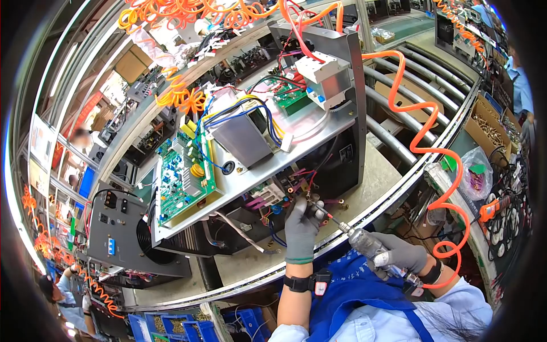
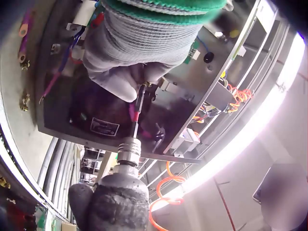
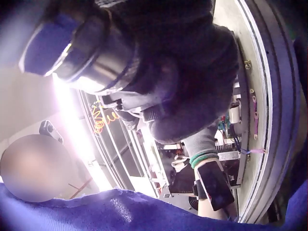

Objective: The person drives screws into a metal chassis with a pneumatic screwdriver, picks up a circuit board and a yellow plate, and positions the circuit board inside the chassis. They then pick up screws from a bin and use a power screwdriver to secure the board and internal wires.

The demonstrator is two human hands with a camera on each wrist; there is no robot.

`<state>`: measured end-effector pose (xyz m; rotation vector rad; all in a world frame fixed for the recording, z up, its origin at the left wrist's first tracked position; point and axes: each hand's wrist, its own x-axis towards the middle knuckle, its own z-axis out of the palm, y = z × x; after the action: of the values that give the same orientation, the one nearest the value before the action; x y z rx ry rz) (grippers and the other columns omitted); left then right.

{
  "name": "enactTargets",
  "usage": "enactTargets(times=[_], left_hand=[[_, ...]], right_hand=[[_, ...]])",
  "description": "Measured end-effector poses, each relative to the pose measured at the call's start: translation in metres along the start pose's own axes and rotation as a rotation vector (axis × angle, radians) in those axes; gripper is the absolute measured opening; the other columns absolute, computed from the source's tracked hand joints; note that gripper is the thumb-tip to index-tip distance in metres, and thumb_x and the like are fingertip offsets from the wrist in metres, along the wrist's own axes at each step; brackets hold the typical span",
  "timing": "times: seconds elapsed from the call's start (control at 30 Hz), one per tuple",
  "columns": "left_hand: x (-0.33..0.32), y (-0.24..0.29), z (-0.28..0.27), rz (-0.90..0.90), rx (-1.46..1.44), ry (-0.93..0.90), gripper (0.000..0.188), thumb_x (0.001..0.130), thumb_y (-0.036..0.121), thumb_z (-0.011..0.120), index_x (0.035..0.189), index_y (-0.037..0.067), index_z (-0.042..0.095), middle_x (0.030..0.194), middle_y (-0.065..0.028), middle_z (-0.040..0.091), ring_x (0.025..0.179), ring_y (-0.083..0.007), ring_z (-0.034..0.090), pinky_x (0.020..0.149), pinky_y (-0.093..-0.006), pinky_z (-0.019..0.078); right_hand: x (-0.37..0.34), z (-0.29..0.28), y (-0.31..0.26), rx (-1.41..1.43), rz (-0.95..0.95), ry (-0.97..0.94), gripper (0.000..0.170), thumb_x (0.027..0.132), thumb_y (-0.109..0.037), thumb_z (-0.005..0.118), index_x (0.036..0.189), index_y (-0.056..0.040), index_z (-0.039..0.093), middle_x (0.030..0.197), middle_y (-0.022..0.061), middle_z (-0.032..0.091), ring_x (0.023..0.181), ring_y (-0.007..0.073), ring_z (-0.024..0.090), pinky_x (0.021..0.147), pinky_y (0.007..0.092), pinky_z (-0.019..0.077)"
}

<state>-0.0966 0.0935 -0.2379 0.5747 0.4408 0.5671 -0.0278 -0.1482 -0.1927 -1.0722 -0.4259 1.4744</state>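
Observation:
My right hand (image 1: 399, 253), in a grey glove, grips an air screwdriver (image 1: 364, 242) with a metal chuck. Its long bit (image 2: 136, 113), with a red band, points into the lower part of an electrical unit. My gloved left hand (image 1: 302, 231) is at the bit's far end, fingertips curled around the tip in the left wrist view. What sits at the tip is mostly hidden by those fingers. Purple-sleeved leads (image 1: 262, 199) and copper terminals lie beside the left hand. In the right wrist view the right glove (image 3: 192, 86) looms dark and close beside the tool.
Above the hands, a metal shelf (image 1: 250, 171) carries a green circuit board (image 1: 185, 176) and a grey metal box (image 1: 242, 139). An orange coiled hose (image 1: 421, 142) runs down to the screwdriver. Rollers (image 1: 393, 137) and a box of screws (image 1: 487, 128) are at right, blue bins (image 1: 165, 328) below.

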Motion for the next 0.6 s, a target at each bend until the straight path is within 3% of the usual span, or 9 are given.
enactTargets(times=[0.1,0.3,0.4,0.6], left_hand=[[-0.002,0.0,0.001,-0.023,-0.068,-0.017,0.022,0.092,0.019,0.058,0.104,0.001,0.058,0.089,-0.0119,0.063,0.081,-0.0201,0.061,0.063,-0.0274,0.0508],[0.007,-0.006,0.001,-0.039,-0.023,0.037,0.032,0.09,0.029,0.062,0.102,-0.001,0.057,0.09,-0.014,0.063,0.074,-0.0223,0.061,0.056,-0.0292,0.0495],[0.007,-0.007,0.011,-0.048,-0.212,0.099,0.032,0.09,0.028,0.063,0.102,-0.001,0.056,0.087,-0.0137,0.062,0.07,-0.02,0.06,0.053,-0.0251,0.0478],[0.027,-0.017,0.011,0.015,-0.261,0.098,0.023,0.086,0.023,0.068,0.091,0.002,0.06,0.075,-0.0102,0.06,0.064,-0.017,0.056,0.053,-0.0251,0.0463]], right_hand=[[0.001,-0.001,-0.002,-0.021,0.019,-0.035,0.075,0.074,-0.028,0.072,0.135,-0.0029,0.036,0.083,0.0071,0.053,0.057,0.0137,0.057,0.051,0.0268,0.05],[0.005,0.004,-0.002,0.009,-0.011,0.005,0.081,0.07,-0.032,0.075,0.133,-0.001,0.036,0.077,0.0091,0.057,0.055,0.016,0.058,0.048,0.0279,0.0486],[0.009,0.002,0.003,0.032,-0.067,-0.005,0.08,0.07,-0.031,0.076,0.133,-0.001,0.036,0.077,0.0093,0.058,0.057,0.0163,0.059,0.049,0.0282,0.0491],[0.006,0.008,-0.006,0.065,-0.112,-0.012,0.084,0.068,-0.037,0.077,0.131,0.0009,0.036,0.071,0.0098,0.056,0.053,0.016,0.055,0.047,0.0285,0.0471]])
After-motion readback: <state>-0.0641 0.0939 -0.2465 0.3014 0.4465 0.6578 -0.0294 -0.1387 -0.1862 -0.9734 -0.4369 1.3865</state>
